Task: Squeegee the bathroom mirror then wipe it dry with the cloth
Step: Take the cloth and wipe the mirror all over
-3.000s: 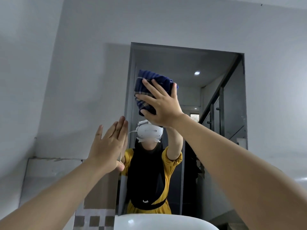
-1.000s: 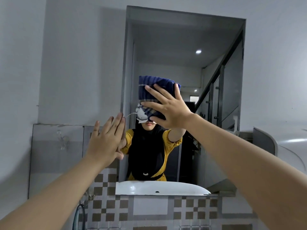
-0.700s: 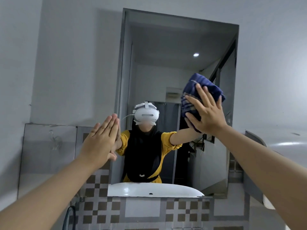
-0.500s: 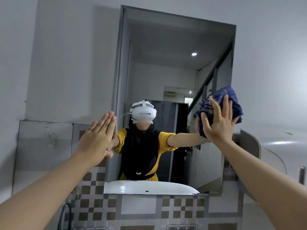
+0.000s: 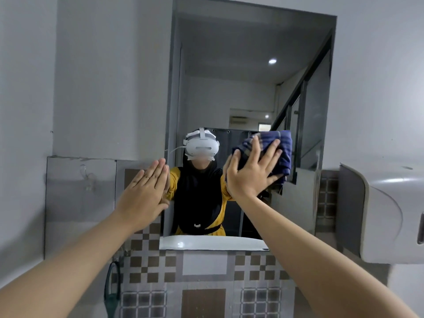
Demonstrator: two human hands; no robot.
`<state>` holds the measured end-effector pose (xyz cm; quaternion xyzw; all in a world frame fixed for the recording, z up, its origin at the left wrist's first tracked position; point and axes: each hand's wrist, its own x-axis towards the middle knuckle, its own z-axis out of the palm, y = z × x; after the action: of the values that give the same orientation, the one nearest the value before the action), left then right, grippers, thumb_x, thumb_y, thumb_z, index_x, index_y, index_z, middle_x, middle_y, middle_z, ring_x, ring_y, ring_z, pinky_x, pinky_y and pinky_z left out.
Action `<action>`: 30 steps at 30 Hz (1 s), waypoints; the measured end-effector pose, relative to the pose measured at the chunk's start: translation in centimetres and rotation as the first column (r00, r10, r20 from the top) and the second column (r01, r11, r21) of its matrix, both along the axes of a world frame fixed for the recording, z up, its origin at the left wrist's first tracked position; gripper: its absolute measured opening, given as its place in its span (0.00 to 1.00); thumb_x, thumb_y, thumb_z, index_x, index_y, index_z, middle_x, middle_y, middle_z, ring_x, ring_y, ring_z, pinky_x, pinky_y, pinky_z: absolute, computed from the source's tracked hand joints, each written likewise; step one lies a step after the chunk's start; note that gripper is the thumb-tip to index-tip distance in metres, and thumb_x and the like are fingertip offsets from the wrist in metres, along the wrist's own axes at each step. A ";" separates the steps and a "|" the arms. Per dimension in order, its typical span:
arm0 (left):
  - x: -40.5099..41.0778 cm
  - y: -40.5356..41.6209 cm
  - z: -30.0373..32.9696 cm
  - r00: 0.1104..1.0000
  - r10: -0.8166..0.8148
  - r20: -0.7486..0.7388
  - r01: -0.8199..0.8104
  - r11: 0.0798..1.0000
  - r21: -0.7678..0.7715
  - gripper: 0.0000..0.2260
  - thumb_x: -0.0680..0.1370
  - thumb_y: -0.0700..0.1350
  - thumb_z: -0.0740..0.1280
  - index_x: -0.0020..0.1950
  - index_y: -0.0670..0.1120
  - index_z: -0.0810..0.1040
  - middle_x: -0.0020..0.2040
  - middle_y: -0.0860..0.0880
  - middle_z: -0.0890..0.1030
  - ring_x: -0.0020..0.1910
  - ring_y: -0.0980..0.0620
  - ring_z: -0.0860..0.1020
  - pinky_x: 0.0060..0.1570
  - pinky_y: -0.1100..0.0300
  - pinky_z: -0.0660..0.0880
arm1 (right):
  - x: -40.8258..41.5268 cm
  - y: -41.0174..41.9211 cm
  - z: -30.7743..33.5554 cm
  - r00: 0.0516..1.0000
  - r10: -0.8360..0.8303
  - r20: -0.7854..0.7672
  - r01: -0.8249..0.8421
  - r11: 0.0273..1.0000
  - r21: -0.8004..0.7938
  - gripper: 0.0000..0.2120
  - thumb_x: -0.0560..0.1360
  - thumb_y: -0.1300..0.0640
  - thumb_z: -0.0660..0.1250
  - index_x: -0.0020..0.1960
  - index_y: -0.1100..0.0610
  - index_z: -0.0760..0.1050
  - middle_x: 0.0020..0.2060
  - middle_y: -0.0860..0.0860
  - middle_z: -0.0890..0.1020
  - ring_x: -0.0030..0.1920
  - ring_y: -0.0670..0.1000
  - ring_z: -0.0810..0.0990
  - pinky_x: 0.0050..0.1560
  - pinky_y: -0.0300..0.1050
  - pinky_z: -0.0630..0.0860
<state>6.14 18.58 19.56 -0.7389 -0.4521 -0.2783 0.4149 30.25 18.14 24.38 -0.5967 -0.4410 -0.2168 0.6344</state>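
Mirror [image 5: 247,92]: tall, rectangular, smooth glass in a thin grey frame, straight ahead of both your hands, reflecting you.
Cloth [image 5: 278,152]: soft, bunched dark-blue fabric with pale plaid stripes, pinned flat against the lower right part of the mirror under your right palm.
Right hand [image 5: 251,173]: fingers spread wide, pressing the cloth to the glass; it holds the cloth by pressure, not a closed fist.
Left hand [image 5: 145,193]: flat and empty, fingers together and straight, palm at the mirror's left edge; you wear a thin ring on one finger.
Wall [image 5: 103,76]: matte, plain grey around the mirror.
Tiles [image 5: 202,271]: glossy brown, grey and white checks, below your hands.
Dispenser [image 5: 385,214]: rounded, smooth white plastic with a grey side, right of your right hand.
Writing: none that you can read.
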 end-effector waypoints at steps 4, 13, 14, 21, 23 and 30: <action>0.0 0.1 -1.6 1.000 -0.015 0.026 0.016 0.999 -0.045 0.53 0.59 0.59 0.77 0.74 0.39 0.53 0.74 0.41 0.57 0.74 0.45 0.52 0.67 0.48 0.57 | -3.5 0.2 0.7 0.986 0.028 0.165 -0.025 0.999 -0.022 0.28 0.76 0.41 0.58 0.75 0.41 0.56 0.79 0.52 0.46 0.78 0.56 0.43 0.69 0.72 0.42; 0.0 0.3 -2.3 0.996 -0.041 0.078 0.048 0.994 -0.102 0.56 0.55 0.59 0.78 0.73 0.37 0.56 0.72 0.38 0.61 0.71 0.41 0.61 0.61 0.47 0.63 | -7.8 1.4 1.6 0.676 0.058 0.735 -0.031 0.998 -0.050 0.26 0.76 0.41 0.59 0.73 0.42 0.62 0.78 0.52 0.52 0.77 0.57 0.49 0.70 0.68 0.42; 0.0 0.4 -2.4 0.996 -0.038 0.082 0.046 0.994 -0.103 0.55 0.55 0.59 0.78 0.73 0.37 0.56 0.72 0.38 0.62 0.70 0.40 0.61 0.61 0.47 0.63 | -7.4 1.4 1.7 0.619 0.051 0.783 -0.021 0.999 -0.048 0.26 0.76 0.41 0.60 0.72 0.42 0.63 0.78 0.52 0.52 0.77 0.57 0.50 0.70 0.69 0.44; -0.1 0.7 -2.6 0.990 -0.066 0.125 0.077 0.994 -0.080 0.49 0.64 0.55 0.76 0.75 0.41 0.51 0.74 0.41 0.56 0.73 0.43 0.55 0.65 0.49 0.59 | -1.9 0.4 1.1 0.274 -0.008 0.962 0.095 0.995 -0.019 0.26 0.76 0.39 0.56 0.73 0.41 0.62 0.78 0.52 0.53 0.77 0.56 0.52 0.67 0.74 0.49; 0.1 0.5 -2.6 0.989 -0.055 0.136 0.069 0.993 -0.101 0.52 0.60 0.54 0.78 0.75 0.41 0.51 0.73 0.41 0.55 0.72 0.43 0.55 0.64 0.49 0.59 | 0.0 0.1 0.5 0.276 -0.033 0.961 0.113 0.994 0.001 0.26 0.76 0.39 0.57 0.73 0.41 0.62 0.78 0.54 0.55 0.77 0.57 0.54 0.66 0.74 0.53; 0.3 0.5 -2.6 0.992 -0.029 0.121 0.042 0.993 -0.107 0.56 0.57 0.57 0.79 0.74 0.40 0.51 0.72 0.39 0.59 0.71 0.42 0.58 0.63 0.48 0.61 | 8.4 -1.0 -1.1 0.459 -0.098 0.883 0.211 0.977 -0.001 0.28 0.74 0.35 0.57 0.73 0.38 0.60 0.76 0.66 0.52 0.76 0.65 0.52 0.64 0.78 0.52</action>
<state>6.41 19.04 16.96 -0.7505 -0.4773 -0.3043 0.3410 38.68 17.18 23.29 -0.4725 -0.6586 -0.5237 0.2623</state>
